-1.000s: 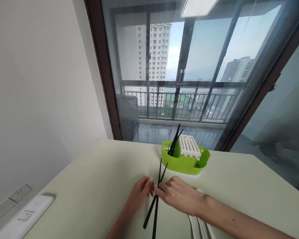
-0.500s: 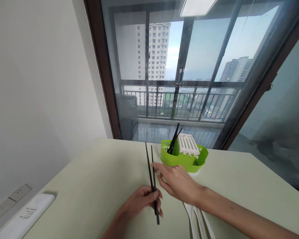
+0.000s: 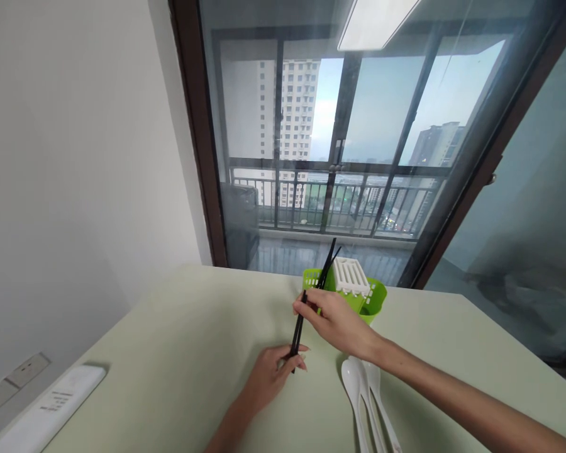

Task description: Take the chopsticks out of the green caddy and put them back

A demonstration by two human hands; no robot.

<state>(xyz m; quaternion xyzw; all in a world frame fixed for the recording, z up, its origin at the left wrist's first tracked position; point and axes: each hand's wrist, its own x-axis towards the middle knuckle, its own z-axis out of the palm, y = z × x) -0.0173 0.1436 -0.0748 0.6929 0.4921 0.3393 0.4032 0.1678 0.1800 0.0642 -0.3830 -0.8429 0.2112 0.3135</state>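
My right hand (image 3: 337, 324) pinches the upper end of a pair of black chopsticks (image 3: 298, 329), which stand nearly upright over the pale green table (image 3: 183, 352). My left hand (image 3: 274, 375) rests on the table and touches their lower end. Just behind my right hand stands a green cutlery holder (image 3: 375, 297) with a white slotted insert (image 3: 351, 277); more black chopsticks (image 3: 329, 263) lean out of it.
Two white spoons (image 3: 363, 396) lie on the table below my right wrist. A white remote-like device (image 3: 47, 409) lies at the left table edge by wall sockets (image 3: 14, 377). A large glass sliding door (image 3: 358, 138) stands behind the table.
The chopsticks went from lying crossed on the table to upright, held first by my left hand. My right hand has now gripped their top near the green holder.
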